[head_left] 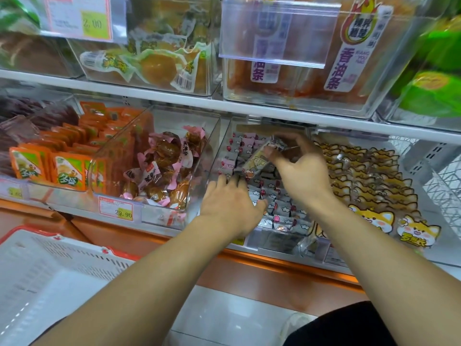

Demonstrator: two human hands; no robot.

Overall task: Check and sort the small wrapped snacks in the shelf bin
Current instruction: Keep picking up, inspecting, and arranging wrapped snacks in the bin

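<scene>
Wrapped snacks checked in a clear shelf bin

One packet is pinched up by the right hand, apparently for inspection; small wrapped snacks are steadied under the left hand, fingers spread flat

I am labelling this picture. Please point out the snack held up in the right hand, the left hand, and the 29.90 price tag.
held snack (259,159): head view, middle of its wrapper.
left hand (230,203): head view, back of the hand.
29.90 price tag (116,208): head view, middle of the label.
</scene>
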